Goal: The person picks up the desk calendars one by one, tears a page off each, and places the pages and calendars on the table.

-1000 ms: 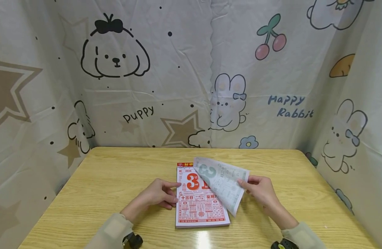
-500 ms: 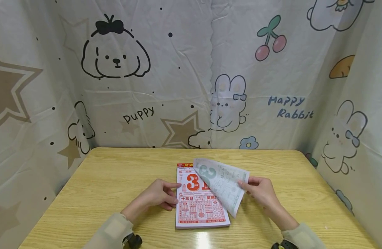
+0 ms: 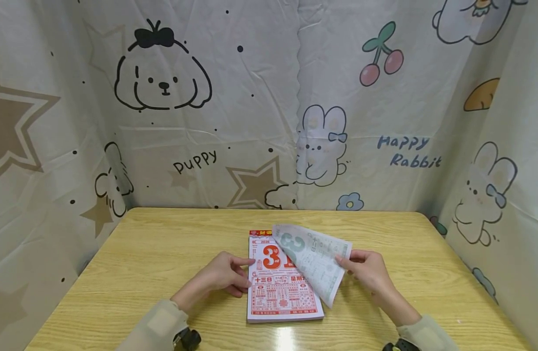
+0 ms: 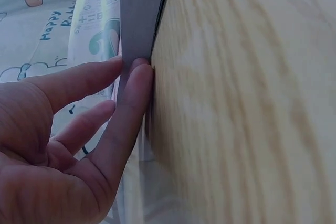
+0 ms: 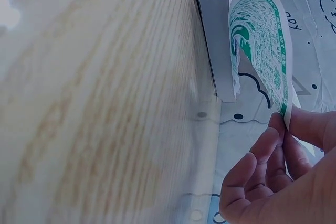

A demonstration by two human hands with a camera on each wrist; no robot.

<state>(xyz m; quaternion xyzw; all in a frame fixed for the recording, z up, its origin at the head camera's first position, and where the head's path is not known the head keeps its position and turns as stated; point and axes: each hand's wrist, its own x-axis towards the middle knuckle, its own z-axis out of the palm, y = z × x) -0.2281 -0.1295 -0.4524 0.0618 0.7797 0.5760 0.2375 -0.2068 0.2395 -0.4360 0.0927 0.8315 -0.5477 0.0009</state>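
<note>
A tear-off calendar pad [image 3: 283, 297] lies on the table, its red-printed page showing a large 3 and part of a 1. Its top sheet [image 3: 323, 258], printed green on the front, is lifted and folded over diagonally from the right. My right hand [image 3: 369, 269] pinches that sheet's outer edge between thumb and fingers; in the right wrist view the sheet [image 5: 265, 45] curves up from the thick pad [image 5: 214, 30]. My left hand [image 3: 225, 274] rests against the pad's left edge, fingertips [image 4: 140, 80] touching the side of the stack [image 4: 140, 19].
A wood-grain table [image 3: 163, 243] bears the pad near its front middle. Behind it and at both sides hangs a printed cloth [image 3: 251, 122] with puppy, rabbit and star drawings. A red header strip [image 3: 260, 233] tops the pad.
</note>
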